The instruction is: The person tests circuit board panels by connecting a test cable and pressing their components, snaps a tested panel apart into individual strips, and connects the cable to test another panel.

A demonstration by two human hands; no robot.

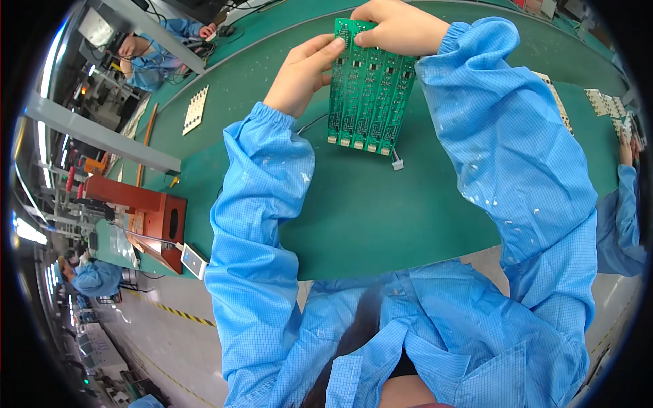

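Both hands [303, 71] on green panel [367, 92]

A green table [381, 224] holds a pale card with holes [195, 109], a red-brown box [153, 221] and a small white plug [397, 164].

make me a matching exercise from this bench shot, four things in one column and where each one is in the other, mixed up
Things:
1. green circuit board panel
2. small white connector
3. pale perforated plate
4. red-brown fixture

Places:
A. lying flat on the green mat, far left of the hands
B. at the bench's left edge, near the floor side
C. held up between the left hand and the right hand
D. on the mat just below the panel's lower right corner

Pairs: 1-C, 2-D, 3-A, 4-B
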